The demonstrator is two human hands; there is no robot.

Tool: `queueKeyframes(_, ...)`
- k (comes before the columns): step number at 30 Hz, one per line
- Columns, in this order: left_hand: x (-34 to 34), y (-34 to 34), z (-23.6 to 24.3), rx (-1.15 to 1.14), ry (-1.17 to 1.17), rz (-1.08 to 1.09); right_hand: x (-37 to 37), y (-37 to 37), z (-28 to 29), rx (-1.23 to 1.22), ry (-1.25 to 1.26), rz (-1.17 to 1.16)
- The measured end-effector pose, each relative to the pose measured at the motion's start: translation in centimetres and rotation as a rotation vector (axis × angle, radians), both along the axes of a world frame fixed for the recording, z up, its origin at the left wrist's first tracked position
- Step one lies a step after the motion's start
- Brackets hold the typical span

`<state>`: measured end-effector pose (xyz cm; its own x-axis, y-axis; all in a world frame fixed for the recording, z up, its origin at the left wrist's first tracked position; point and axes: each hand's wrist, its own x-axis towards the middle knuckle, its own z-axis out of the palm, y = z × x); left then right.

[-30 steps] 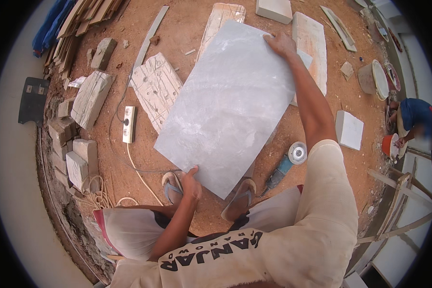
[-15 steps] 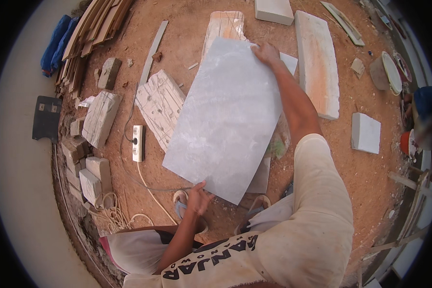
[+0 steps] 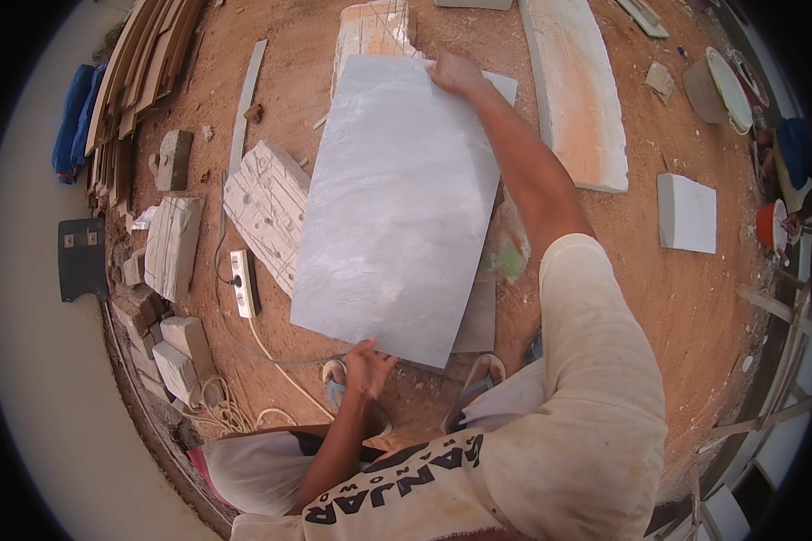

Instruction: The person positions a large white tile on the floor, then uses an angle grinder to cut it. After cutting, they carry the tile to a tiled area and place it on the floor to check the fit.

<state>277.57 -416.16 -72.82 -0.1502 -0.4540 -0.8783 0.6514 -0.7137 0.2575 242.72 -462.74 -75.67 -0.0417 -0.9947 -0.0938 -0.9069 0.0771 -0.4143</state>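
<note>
A large pale grey tile [image 3: 383,207] slants across the middle, held at opposite ends. My right hand [image 3: 454,74] is closed on its far edge near the upper right. My left hand [image 3: 366,365] grips the near edge at the bottom. Another grey slab [image 3: 474,320] shows beneath it on the right, beside a dusty green-stained patch [image 3: 502,257]. A scored white block [image 3: 257,203] lies left of the tile. My sandalled feet are partly visible below the tile.
A power strip [image 3: 241,284] and coiled cord [image 3: 221,415] lie left, near stacked blocks [image 3: 180,356] and planks [image 3: 126,81]. A long block [image 3: 573,99], small block [image 3: 686,212] and bucket [image 3: 713,86] lie right. A co-worker [image 3: 794,167] crouches at the right rim beside an orange bucket [image 3: 769,225].
The tile has turned slightly anticlockwise, its far end moving left with my right hand. More of the slab beneath shows. The grinder seen earlier is mostly hidden behind my right arm.
</note>
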Motion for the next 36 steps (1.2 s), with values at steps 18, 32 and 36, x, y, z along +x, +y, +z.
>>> queueKeyframes(18, -1.9, -1.3, -0.2, 0.028, -0.101, -0.061, 1.0, 36.4, -4.8, 0.327, -1.087, -0.599)
queueKeyframes(32, -2.3, -3.7, 0.3, -0.133, 0.046, -0.134, 5.6, 29.1, -2.1, 0.183, -0.799, -0.609)
queueKeyframes(36, -1.6, -4.2, 0.2, -0.099, 0.002, -0.234, 5.8, 28.9, -1.5, 0.159, -0.830, -0.590)
